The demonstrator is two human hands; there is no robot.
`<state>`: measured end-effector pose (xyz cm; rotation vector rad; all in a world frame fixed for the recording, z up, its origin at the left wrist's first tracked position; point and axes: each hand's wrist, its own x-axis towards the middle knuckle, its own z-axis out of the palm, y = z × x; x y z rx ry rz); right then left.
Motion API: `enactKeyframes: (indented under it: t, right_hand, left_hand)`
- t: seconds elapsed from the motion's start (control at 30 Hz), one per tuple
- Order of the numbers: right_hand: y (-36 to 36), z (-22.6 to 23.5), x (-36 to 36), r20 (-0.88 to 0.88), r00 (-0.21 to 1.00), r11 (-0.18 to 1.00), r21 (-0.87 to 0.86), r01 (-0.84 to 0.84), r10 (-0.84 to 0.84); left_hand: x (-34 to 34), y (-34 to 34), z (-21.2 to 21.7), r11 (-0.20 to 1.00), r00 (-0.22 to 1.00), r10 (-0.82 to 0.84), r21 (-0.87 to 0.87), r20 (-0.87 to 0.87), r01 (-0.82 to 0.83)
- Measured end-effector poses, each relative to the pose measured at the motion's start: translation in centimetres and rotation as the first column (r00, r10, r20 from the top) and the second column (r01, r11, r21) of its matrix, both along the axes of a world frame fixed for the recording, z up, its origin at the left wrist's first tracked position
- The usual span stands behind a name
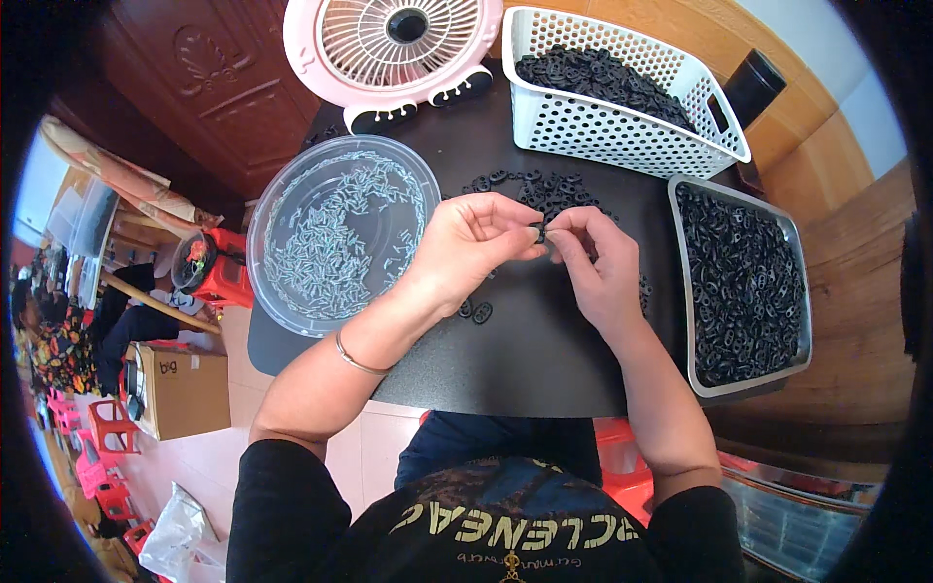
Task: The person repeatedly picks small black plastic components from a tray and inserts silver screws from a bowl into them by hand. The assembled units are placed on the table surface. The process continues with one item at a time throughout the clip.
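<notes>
Above the middle of the table, my left hand [465,243] and my right hand [600,260] meet fingertip to fingertip. Between them they pinch a small black plastic piece [540,231], mostly covered by the fingers. Whether a metal pin is also held there I cannot make out. Just beyond the hands lies a loose pile of black oval plastic pieces [552,190]. A few more black pieces [481,312] rest on the table below my left wrist. Beside my left forearm sits a round clear tub [262,255] holding many short silvery metal pins [326,255].
At the right edge stands a metal tray [691,340] full of black oval pieces. A white perforated basket [622,139] of black parts is at the back, near a black cylinder [753,85]. A pink fan [394,83] stands behind the tub. The dark table [505,374] ends before my lap.
</notes>
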<state>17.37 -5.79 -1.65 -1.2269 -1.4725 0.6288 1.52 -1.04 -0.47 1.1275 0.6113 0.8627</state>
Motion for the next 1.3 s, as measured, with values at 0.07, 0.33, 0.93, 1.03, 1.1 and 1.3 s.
enactKeyframes:
  t: [0.07, 0.33, 0.93, 1.03, 1.1, 1.3]
  right_hand:
    - [0.1, -0.2, -0.1, -0.009, 1.000, 1.000, -0.021, -0.006, 0.005]
    - [0.1, -0.7, 0.0, -0.078, 0.994, 0.991, -0.098, -0.089, 0.081]
    - [0.9, -0.5, 1.8, 0.595, 0.793, 0.991, 0.054, 0.120, -0.128]
    - [0.6, -0.3, 1.4, 0.597, 0.794, 0.991, 0.013, 0.131, -0.112]
    - [0.6, -0.3, 1.3, 0.596, 0.797, 0.990, -0.024, 0.138, -0.097]
    - [0.4, -0.1, 1.2, 0.466, 0.883, 0.993, -0.065, 0.097, -0.055]
  left_hand:
    - [0.0, -0.2, 0.1, 0.998, 0.997, 0.039, 0.059, -0.069, -0.035]
    - [-0.2, -0.6, 0.3, 0.842, 0.928, 0.201, 0.539, -0.313, -0.001]
    - [-0.4, 0.7, -0.1, 0.999, 0.996, 0.004, -0.039, 0.087, -0.001]
    - [-0.4, 0.7, -0.3, 0.999, 0.995, 0.001, -0.043, 0.095, 0.003]
    - [-0.4, 0.7, -0.4, 0.999, 0.997, -0.003, -0.047, 0.081, 0.007]
    - [-0.3, 0.6, -0.6, 0.999, 0.998, -0.007, -0.042, 0.057, 0.009]
